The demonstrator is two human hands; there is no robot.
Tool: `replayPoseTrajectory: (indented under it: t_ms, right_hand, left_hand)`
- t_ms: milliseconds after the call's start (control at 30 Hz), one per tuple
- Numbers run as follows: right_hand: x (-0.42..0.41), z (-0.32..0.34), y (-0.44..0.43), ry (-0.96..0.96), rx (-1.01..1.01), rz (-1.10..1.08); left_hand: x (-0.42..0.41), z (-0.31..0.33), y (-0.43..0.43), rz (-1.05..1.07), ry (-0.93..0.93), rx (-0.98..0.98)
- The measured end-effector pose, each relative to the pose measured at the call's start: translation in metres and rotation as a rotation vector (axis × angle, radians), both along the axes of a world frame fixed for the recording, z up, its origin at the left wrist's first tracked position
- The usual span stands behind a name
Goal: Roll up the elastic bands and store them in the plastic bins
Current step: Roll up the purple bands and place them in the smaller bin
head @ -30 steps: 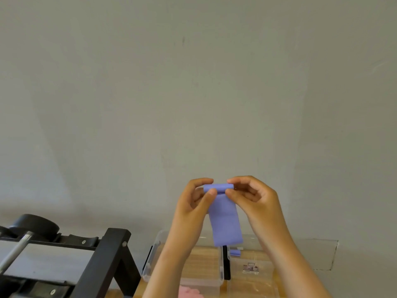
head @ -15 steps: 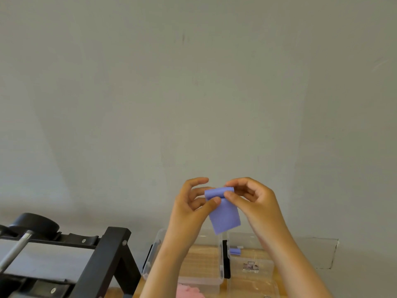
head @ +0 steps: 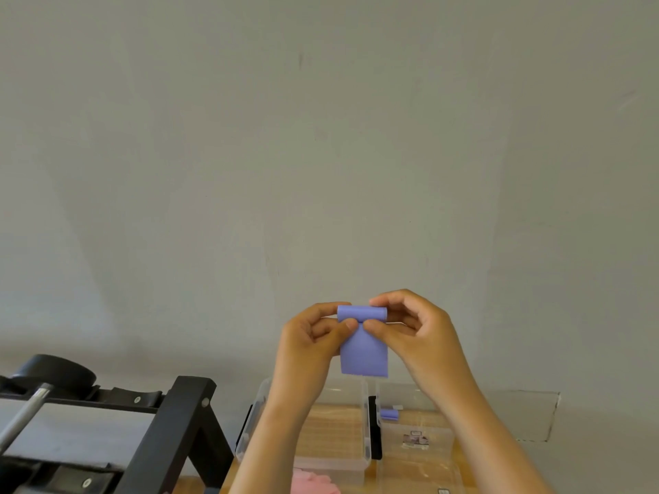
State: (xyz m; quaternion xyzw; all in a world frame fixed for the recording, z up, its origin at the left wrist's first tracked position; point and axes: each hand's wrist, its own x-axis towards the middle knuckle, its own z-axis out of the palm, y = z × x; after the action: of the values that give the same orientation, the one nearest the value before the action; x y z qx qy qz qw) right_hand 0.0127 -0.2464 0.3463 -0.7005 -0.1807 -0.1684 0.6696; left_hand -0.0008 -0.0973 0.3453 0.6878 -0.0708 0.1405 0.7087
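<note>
Band (head: 363, 354), purple, is hanging between 2 raised hands in front of a grey wall (head: 321, 137), well above the bins. Its upper end is sitting wound into a tight roll (head: 362, 313) lying level. A flat tail (head: 364, 363) is dropping straight down from the roll, ending in the air and touching nothing.

Left hand (head: 310, 338) is pinching the roll's left end, its thumb pressing on the front just under the roll and its curled fingers wrapping behind. Right hand (head: 419, 333) is gripping the right end in much the same way: the thumb is pressing on the top of the tail, the forefinger is curling over the roll, and the other fingers are bending loosely behind. The 2 thumb tips are almost meeting at the middle of the band.

Below the hands, 2 clear bins are standing side by side on a wooden top (head: 372, 474). Between left bin (head: 262, 392) and right bin (head: 424, 395), black latches (head: 372, 427) are showing. Right bin is holding 1 stored roll (head: 389, 414), also purple, near its back left corner, and a label (head: 414, 439).

Something pink (head: 313, 484) is showing at the bottom edge, cut off. Clear lid (head: 527, 415) is sitting at the right against the wall. Black rack (head: 171, 433) is standing at the left, carrying a dark weight (head: 53, 372) and a metal bar (head: 25, 415).
</note>
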Motion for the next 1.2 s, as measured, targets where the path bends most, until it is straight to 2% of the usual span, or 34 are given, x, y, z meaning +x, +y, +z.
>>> replayPoseTrajectory:
  t_ms: [333,633,833,933,1033,1200]
  right_hand:
    - [0.0011,0.0030,-0.0021,-0.023,0.028,-0.026]
    - [0.0008,0.0003,-0.0024,-0.041,-0.033,-0.043]
    - [-0.0012,-0.0001,0.0009,-0.047,-0.048,-0.018]
    - [-0.0033,-0.0026,0.0012,0.049,-0.033,0.039]
    - [-0.0028,-0.0044,0.0012,0.117,0.009,0.037]
    - [-0.0023,-0.0025,0.0036,0.082,0.035,-0.005]
  left_hand:
    - [0.0005,-0.0001,0.0029,-0.065,-0.031,0.052]
    - [-0.0034,-0.0010,0.0069,-0.186,0.029,-0.032]
    - [-0.0020,-0.0001,0.0020,-0.085,-0.006,-0.043]
    - [-0.0010,-0.0001,0.0042,-0.038,-0.036,-0.018]
    - [-0.0014,-0.0004,0.0068,-0.033,-0.054,0.013]
    - [-0.0051,-0.0021,0.0045,-0.082,-0.027,-0.004]
